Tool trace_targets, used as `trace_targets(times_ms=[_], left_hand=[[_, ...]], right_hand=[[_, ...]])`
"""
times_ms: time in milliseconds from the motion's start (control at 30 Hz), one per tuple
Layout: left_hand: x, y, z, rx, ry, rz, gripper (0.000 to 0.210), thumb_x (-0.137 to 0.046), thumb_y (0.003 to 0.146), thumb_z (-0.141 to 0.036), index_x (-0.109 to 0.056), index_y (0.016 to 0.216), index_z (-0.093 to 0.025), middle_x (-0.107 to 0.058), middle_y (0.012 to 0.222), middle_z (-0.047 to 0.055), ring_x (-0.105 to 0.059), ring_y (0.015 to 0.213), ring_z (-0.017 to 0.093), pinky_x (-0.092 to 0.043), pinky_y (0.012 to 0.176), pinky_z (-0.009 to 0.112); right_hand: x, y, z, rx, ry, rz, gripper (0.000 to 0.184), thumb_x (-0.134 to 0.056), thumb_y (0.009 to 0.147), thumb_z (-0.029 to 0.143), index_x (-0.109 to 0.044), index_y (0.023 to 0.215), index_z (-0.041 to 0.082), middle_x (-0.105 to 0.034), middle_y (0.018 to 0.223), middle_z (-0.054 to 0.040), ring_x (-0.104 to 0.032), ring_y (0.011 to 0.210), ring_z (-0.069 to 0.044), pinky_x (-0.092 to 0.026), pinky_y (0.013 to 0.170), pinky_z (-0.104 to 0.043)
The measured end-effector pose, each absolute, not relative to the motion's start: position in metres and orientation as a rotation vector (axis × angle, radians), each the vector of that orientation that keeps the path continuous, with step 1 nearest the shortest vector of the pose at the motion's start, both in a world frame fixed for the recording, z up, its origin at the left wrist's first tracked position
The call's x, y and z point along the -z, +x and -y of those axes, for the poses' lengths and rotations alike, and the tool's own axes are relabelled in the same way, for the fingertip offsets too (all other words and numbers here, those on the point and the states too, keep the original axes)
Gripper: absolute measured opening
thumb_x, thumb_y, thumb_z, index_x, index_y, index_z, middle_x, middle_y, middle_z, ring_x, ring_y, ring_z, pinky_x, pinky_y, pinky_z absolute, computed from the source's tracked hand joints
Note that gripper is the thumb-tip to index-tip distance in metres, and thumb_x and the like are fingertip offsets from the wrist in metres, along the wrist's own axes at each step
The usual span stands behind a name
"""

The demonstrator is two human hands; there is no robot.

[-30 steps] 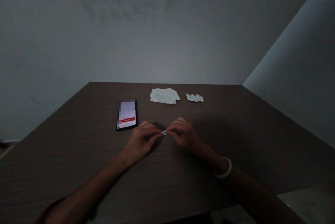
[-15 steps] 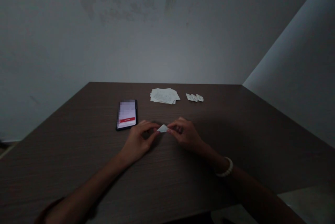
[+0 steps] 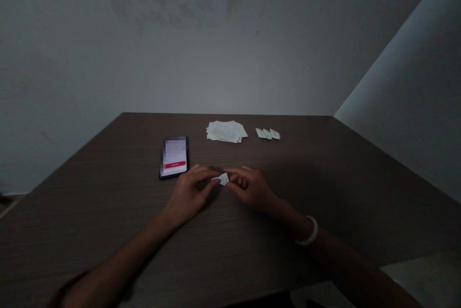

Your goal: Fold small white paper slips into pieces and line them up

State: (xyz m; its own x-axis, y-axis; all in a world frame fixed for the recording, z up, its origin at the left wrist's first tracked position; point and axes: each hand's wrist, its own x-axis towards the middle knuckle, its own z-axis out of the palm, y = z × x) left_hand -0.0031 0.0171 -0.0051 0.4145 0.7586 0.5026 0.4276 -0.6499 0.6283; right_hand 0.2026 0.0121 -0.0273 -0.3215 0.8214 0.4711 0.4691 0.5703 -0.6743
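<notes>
A small piece of folded white paper (image 3: 224, 179) is between my two hands, just above or on the dark table (image 3: 201, 250). My left hand (image 3: 190, 192) pinches its left end between thumb and forefinger. From the other side, my right hand (image 3: 254, 190) has its forefinger at the paper's top and its thumb at the lower right corner, other fingers curled. A pale beaded bracelet (image 3: 310, 232) circles my right wrist.
Left of my hands lies a phone (image 3: 175, 156) with its screen lit. Further back are a loose stack of printed paper sheets (image 3: 226, 131) and, to its right, three small folded papers (image 3: 268, 134) in a row. Behind the table stands a grey wall (image 3: 230, 72).
My right forefinger has stretched out leftward over the paper's top, and my right thumb has dropped slightly. The paper's visible shape has changed from a triangle with a central peak to a right-leaning one.
</notes>
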Motion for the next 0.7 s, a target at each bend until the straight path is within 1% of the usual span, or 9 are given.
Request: trace_targets(times_ms=[67,133,200,267,333,467,533,600,700], left_hand=[[0.003,-0.002,-0.016,-1.106,2.224,-1.024,0.013,-0.062,0.085,-0.02,-0.07,0.096,-0.021,-0.07,0.088,0.004,-0.059,0.079,0.017,-0.046,0.072,0.032],[0.001,-0.001,-0.015,-1.08,2.182,-1.027,0.017,-0.063,0.083,-0.02,-0.07,0.099,-0.021,-0.07,0.088,0.004,-0.058,0.077,0.017,-0.046,0.067,0.03],[-0.001,0.0,-0.014,-1.057,2.149,-1.026,0.021,-0.064,0.082,-0.019,-0.07,0.101,-0.022,-0.069,0.087,0.004,-0.057,0.075,0.017,-0.045,0.065,0.029],[-0.002,0.001,-0.013,-1.057,2.123,-1.028,0.02,-0.063,0.081,-0.019,-0.071,0.1,-0.022,-0.069,0.086,0.004,-0.056,0.073,0.017,-0.044,0.065,0.029],[-0.003,0.001,-0.013,-1.061,2.105,-1.029,0.02,-0.062,0.081,-0.019,-0.071,0.099,-0.021,-0.069,0.086,0.004,-0.056,0.073,0.016,-0.045,0.065,0.029],[-0.002,0.001,-0.013,-1.063,2.082,-1.034,0.021,-0.063,0.08,-0.019,-0.072,0.098,-0.021,-0.068,0.086,0.004,-0.056,0.074,0.016,-0.045,0.066,0.029],[-0.001,0.001,-0.014,-1.062,2.078,-1.029,0.02,-0.063,0.08,-0.02,-0.071,0.098,-0.021,-0.068,0.085,0.004,-0.056,0.073,0.016,-0.045,0.066,0.03],[0.001,0.001,-0.015,-1.06,2.073,-1.017,0.02,-0.064,0.08,-0.022,-0.071,0.098,-0.021,-0.068,0.086,0.004,-0.056,0.073,0.016,-0.046,0.066,0.031],[0.002,0.0,-0.015,-1.05,2.068,-1.018,0.02,-0.064,0.079,-0.022,-0.071,0.098,-0.021,-0.068,0.086,0.005,-0.056,0.073,0.017,-0.046,0.066,0.031]], right_hand=[[0.026,0.202,-0.012,-0.574,-1.053,1.943,0.029,-0.063,0.081,0.021,-0.067,0.109,0.016,-0.068,0.073,-0.0024,-0.053,0.062,-0.013,-0.042,0.062,-0.027],[0.026,0.202,-0.013,-0.682,-1.07,1.874,0.026,-0.062,0.082,0.022,-0.068,0.106,0.014,-0.068,0.07,-0.0025,-0.054,0.06,-0.013,-0.042,0.061,-0.026],[0.027,0.202,-0.013,-0.82,-1.074,1.818,0.026,-0.06,0.083,0.024,-0.068,0.106,0.013,-0.07,0.072,-0.0034,-0.058,0.06,-0.013,-0.044,0.06,-0.026],[0.029,0.202,-0.014,-0.927,-1.063,1.786,0.028,-0.058,0.084,0.027,-0.067,0.107,0.013,-0.071,0.077,-0.005,-0.061,0.064,-0.014,-0.046,0.062,-0.026],[0.029,0.202,-0.013,-0.976,-1.063,1.783,0.03,-0.058,0.084,0.029,-0.067,0.108,0.013,-0.072,0.08,-0.0057,-0.062,0.066,-0.014,-0.046,0.063,-0.026],[0.026,0.203,-0.011,-0.835,-1.071,1.912,0.038,-0.068,0.077,0.032,-0.067,0.111,0.013,-0.066,0.073,-0.0019,-0.052,0.06,-0.011,-0.042,0.058,-0.024],[0.023,0.205,-0.011,-0.71,-1.059,1.997,0.039,-0.072,0.075,0.031,-0.068,0.11,0.014,-0.065,0.073,-0.0007,-0.049,0.061,-0.011,-0.041,0.06,-0.025],[0.02,0.206,-0.012,-0.608,-1.041,2.068,0.037,-0.072,0.075,0.03,-0.068,0.109,0.015,-0.065,0.075,-0.0009,-0.05,0.063,-0.012,-0.041,0.063,-0.026],[0.019,0.208,-0.012,-0.51,-1.017,2.136,0.032,-0.07,0.078,0.03,-0.068,0.107,0.016,-0.065,0.083,-0.0028,-0.053,0.072,-0.014,-0.041,0.068,-0.028]])
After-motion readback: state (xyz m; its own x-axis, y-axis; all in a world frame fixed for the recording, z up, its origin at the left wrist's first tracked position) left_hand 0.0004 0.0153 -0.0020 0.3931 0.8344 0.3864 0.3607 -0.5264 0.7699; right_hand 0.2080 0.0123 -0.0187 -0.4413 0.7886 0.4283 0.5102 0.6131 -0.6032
